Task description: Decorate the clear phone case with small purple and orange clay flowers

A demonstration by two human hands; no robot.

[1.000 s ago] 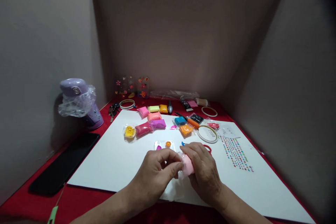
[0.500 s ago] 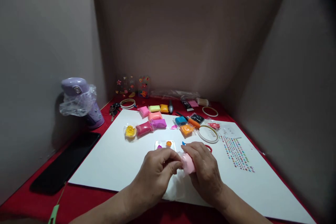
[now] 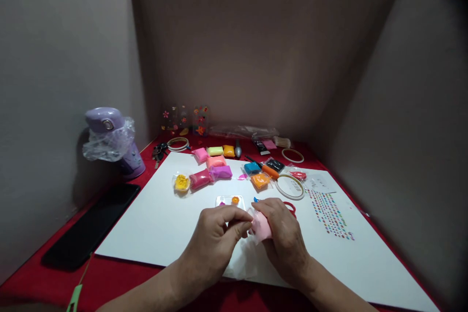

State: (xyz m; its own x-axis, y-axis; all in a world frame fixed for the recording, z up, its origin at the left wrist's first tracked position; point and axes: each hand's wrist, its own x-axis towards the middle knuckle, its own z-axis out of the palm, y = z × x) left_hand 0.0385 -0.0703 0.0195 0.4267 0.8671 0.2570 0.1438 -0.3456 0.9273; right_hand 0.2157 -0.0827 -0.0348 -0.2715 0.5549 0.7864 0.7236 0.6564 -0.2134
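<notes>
Over the front of a white board, my right hand is wrapped round a light pink packet of clay in clear plastic. The thumb and forefinger of my left hand pinch at the packet's left, open-looking end; the exact bit between the fingertips is too small to make out. Behind my left hand lies a small clear tray with an orange piece and a purple piece, partly hidden. Red-handled scissors lie partly covered behind my right hand. A clear plastic sheet lies below.
Clay packets, among them crimson, yellow and orange, lie across the board's back. White hoops, stick-on gems, a phone and a wrapped purple bottle surround them. Grey walls enclose three sides.
My left fingertips have shifted slightly left at the packet's end, and the plastic there is spread a little more. My right hand keeps its hold; everything else stays in place.
</notes>
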